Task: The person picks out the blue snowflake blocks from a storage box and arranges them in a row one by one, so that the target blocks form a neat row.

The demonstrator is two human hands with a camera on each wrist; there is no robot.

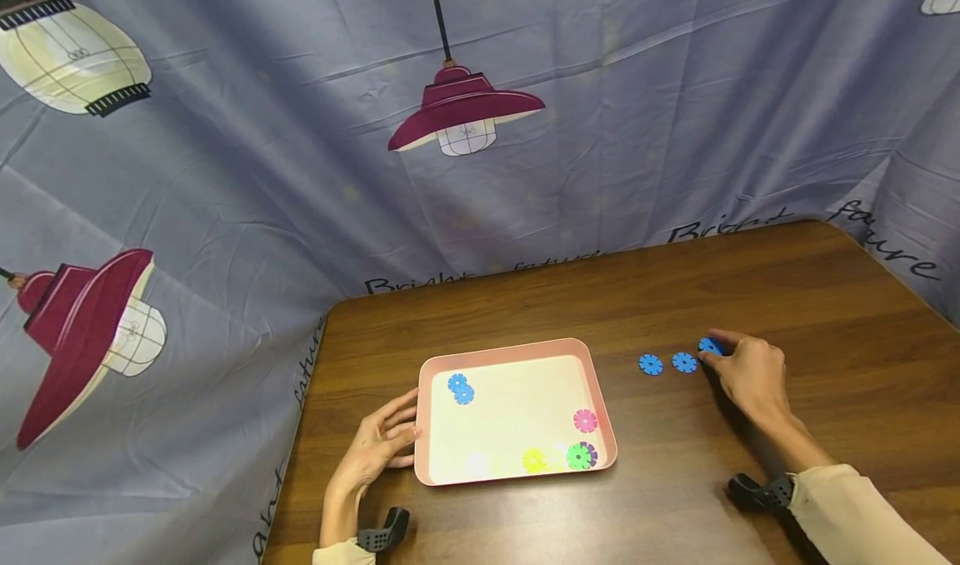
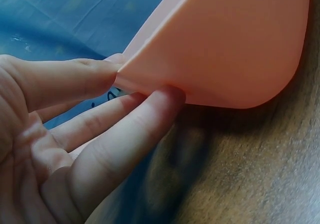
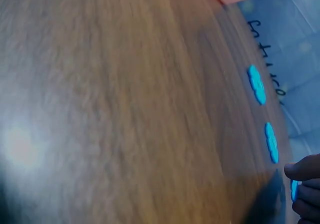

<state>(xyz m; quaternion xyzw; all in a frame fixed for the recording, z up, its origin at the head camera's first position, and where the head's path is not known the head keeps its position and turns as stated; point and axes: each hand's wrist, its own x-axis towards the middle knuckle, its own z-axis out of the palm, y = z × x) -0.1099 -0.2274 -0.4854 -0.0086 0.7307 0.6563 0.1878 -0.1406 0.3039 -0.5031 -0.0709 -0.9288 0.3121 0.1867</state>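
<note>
Blue disc (image 1: 707,346), one, pinched in the right hand (image 1: 753,373) beside two matching discs (image 1: 684,362) on the table (image 1: 675,473), likely light, stiff and best held by its notched edge; pink tray (image 1: 502,355), one, its side wall gripped by the left hand (image 1: 372,443).

The head camera looks forward and down from high up, so it fits in the whole pink tray (image 1: 504,352), the left hand (image 1: 371,447), the right hand (image 1: 753,375) and much of the brown counter (image 1: 660,498). The left wrist camera is very close, facing the tray's outer side. The right wrist camera looks across the counter at a tilt. It shares the three blue snowflake discs (image 1: 647,362) with the head view. All three views catch the curtain (image 1: 300,173).
</note>
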